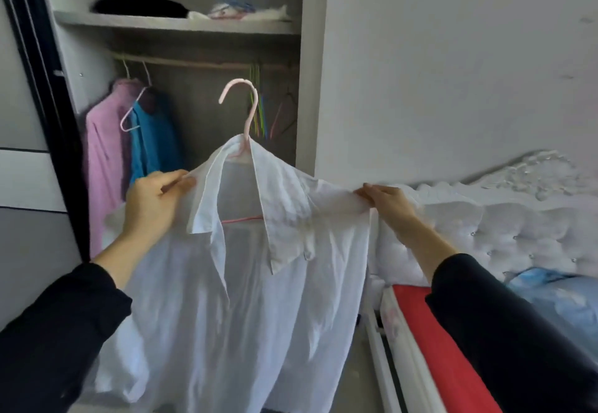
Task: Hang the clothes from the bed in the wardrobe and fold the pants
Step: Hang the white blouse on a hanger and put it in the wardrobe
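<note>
A white collared shirt (246,299) hangs on a pink hanger (246,108) in front of me, held up in the air before the open wardrobe. My left hand (155,199) pinches the shirt's left shoulder. At the other shoulder, my right hand (388,202) pinches the fabric. The hanger's hook points up and left, below the wardrobe rail (200,63) and not touching it. The collar lies open and the pink bar shows through it.
A pink garment (103,160) and a blue one (155,143) hang on the rail's left. Coloured spare hangers (259,111) hang at its right. Dark clothes (139,4) lie on the shelf above. The bed (453,348) with its white tufted headboard (504,228) stands at right.
</note>
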`<state>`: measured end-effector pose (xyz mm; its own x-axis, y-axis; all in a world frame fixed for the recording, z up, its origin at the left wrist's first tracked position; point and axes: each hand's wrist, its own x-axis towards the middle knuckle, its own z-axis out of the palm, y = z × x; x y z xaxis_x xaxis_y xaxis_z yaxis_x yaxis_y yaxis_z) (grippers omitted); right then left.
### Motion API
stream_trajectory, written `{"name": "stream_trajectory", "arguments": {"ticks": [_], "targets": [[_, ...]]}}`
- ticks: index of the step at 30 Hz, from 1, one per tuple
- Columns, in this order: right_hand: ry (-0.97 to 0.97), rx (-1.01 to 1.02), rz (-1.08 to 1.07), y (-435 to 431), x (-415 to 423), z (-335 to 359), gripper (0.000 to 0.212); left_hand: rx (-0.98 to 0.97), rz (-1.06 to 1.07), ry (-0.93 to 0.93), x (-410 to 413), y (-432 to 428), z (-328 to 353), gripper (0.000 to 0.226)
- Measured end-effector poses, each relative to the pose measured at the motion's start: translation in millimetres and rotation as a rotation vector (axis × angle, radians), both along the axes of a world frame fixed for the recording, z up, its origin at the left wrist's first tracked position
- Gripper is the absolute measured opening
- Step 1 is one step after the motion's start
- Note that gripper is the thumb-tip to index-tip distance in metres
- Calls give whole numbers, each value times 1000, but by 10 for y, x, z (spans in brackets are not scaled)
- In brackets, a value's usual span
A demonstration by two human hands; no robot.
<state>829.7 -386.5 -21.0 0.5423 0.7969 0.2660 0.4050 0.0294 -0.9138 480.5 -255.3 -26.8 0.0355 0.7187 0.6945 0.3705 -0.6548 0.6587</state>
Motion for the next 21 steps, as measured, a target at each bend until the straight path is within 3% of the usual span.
{"name": "stream_trajectory", "arguments": {"ticks": [4, 7, 9, 12, 14, 16, 19, 21], "targets": [[-388, -55, 122, 747, -237, 2, 39, 28, 93, 31, -117, 446, 22, 26], [-807, 225, -39, 1281, -523, -134, 34, 42, 156, 23, -117, 819, 27, 24], [-1012, 329, -35, 1489, -721, -272, 49, 65, 167, 16, -106, 986, 49, 22], [-1232, 190, -2, 2001, -919, -524, 78, 101, 206, 31, -150, 1312, 79, 21], [-1309, 55, -23, 2335, -966, -659, 87, 103, 220, 14, -217, 1498, 84, 20], [-1268, -8, -70, 2636, -982, -715, 81, 113, 233, 11, -306, 1655, 63, 18], [-1148, 119, -83, 2952, -1081, -702, 55, 118, 272, 18, -469, 1857, 5, 15], [-1085, 263, 21, 3108, -1190, -701, 30, 109, 317, 14, -592, 2013, -30, 16]]}}
